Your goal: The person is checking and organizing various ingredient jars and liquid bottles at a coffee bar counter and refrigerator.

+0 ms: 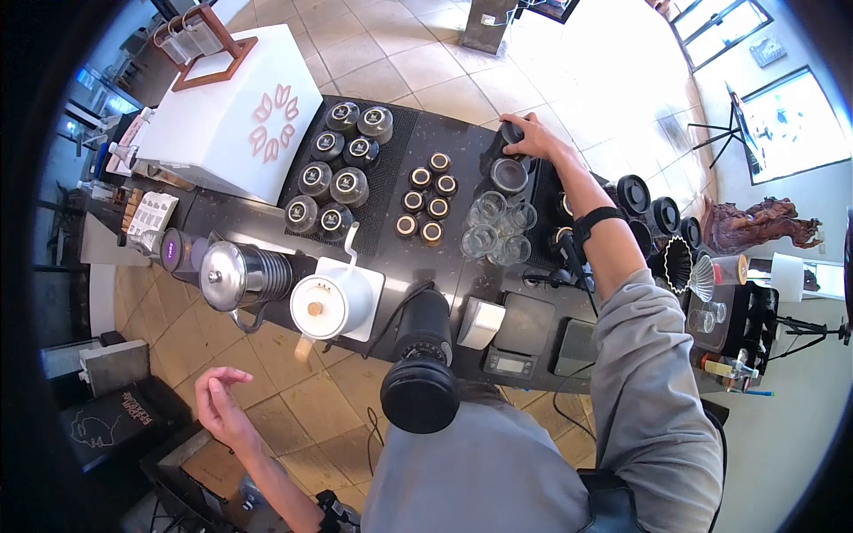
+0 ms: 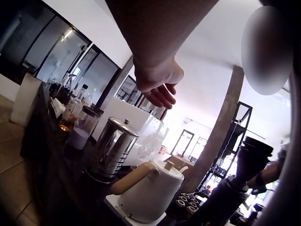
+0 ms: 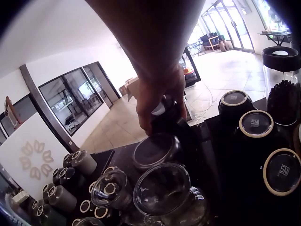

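At the counter's far edge, my right hand grips a dark round-topped object, fingers curled round it; its lower part is hard to see in the right wrist view. Just nearer stands a dark-lidded glass vessel, with several clear glasses below it. My left hand hangs in the air off the near edge with loosely bent fingers, holding nothing. Nearest to it are the white kettle and the steel press.
Small dark cups and larger upturned cups stand left of the glasses. A black grinder rises at the near edge, beside a scale. To the right are lidded jars and drippers. A white box-like machine stands far left.
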